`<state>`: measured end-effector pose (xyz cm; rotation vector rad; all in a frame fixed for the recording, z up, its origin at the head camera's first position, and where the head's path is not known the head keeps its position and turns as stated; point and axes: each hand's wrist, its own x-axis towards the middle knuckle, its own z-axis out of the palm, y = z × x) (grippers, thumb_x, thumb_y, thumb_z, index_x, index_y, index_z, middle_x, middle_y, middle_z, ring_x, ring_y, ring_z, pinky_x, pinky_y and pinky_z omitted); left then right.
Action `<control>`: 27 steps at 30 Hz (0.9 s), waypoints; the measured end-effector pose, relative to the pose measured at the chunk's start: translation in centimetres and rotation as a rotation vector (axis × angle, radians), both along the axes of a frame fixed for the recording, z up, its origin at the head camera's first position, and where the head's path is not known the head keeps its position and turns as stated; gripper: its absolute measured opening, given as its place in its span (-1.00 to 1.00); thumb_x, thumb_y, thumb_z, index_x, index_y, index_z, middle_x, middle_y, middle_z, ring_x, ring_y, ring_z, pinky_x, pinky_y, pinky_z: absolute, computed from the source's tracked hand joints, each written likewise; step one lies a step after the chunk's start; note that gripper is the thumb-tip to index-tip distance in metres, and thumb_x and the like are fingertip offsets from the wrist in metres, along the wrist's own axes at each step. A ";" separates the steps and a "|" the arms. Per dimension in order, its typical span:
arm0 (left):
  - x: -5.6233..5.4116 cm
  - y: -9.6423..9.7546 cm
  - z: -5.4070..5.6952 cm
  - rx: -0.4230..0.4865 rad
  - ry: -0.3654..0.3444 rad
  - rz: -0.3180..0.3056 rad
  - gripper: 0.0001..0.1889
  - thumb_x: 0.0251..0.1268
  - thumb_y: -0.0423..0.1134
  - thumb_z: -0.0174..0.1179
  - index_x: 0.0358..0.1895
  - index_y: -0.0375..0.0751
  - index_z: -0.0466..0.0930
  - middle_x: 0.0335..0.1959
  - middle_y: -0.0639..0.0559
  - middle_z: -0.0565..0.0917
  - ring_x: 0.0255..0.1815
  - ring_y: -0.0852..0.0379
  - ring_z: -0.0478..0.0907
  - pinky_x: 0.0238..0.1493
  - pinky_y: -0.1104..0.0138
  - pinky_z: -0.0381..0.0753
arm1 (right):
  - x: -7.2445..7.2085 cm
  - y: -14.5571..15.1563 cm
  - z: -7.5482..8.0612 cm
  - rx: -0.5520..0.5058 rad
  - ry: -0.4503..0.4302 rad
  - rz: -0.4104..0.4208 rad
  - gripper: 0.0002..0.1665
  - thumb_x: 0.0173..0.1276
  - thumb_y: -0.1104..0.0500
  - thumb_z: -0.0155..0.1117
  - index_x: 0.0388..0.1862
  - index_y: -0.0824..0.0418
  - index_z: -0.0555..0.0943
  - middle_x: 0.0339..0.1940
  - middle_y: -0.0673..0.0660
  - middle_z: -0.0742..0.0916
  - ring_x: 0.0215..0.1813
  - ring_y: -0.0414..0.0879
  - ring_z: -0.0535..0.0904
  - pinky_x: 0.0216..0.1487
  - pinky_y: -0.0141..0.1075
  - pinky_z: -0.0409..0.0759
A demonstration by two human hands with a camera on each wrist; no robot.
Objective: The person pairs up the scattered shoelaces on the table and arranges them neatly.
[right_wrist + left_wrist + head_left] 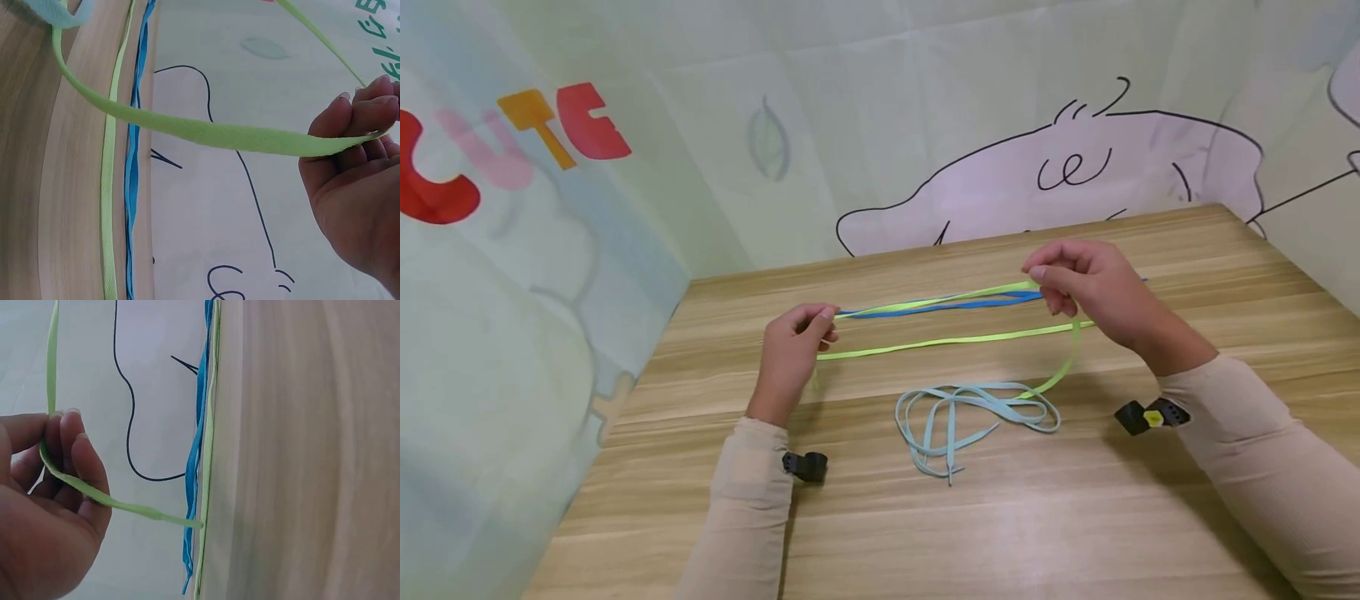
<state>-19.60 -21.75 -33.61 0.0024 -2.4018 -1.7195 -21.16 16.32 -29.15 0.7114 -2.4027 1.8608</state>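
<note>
Between both raised hands runs a flat yellow-green shoelace [987, 292], stretched nearly straight. My left hand [790, 354] pinches it between thumb and fingers, and a short tipped end [125, 504] hangs across the palm in the left wrist view. With thumb and curled fingers, my right hand [1097, 287] grips the other part; its tail [219, 139] droops in a curve to the light blue shoelace [951, 402], which lies in loose loops nearer me. On the table beneath are a second yellow-green shoelace [925, 342], laid out lengthwise, and a doubled blue shoelace [917, 310] behind it.
The wood-grain table [880, 533] reaches back to a printed cloth wall [895, 100] with cartoon drawings. Another cloth side [490, 317] with coloured letters borders the left. Black cameras sit on the left wrist [805, 467] and right wrist [1150, 415].
</note>
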 end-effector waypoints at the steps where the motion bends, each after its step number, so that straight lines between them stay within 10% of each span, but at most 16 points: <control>1: 0.0 -0.1 0.0 0.004 -0.003 0.002 -0.64 0.49 -0.02 0.18 0.05 -0.25 0.67 -0.10 -0.36 0.61 -0.18 0.02 0.64 -0.10 0.26 0.63 | -0.1 0.0 0.0 0.000 -0.002 -0.003 -0.81 0.54 0.16 0.18 -0.09 0.29 0.62 -0.57 0.18 0.54 -0.51 0.02 0.44 -0.52 -0.28 0.47; 27: -0.6 -2.0 -0.7 0.121 -0.138 0.134 -0.69 0.46 -0.12 0.23 0.04 -0.31 0.65 -0.21 -0.08 0.66 -0.27 0.14 0.65 -0.13 0.33 0.63 | -0.6 3.0 -0.4 0.163 -0.066 -0.103 -0.68 0.51 0.04 0.25 -0.06 0.30 0.62 -0.51 0.17 0.55 -0.42 0.09 0.49 -0.41 -0.23 0.55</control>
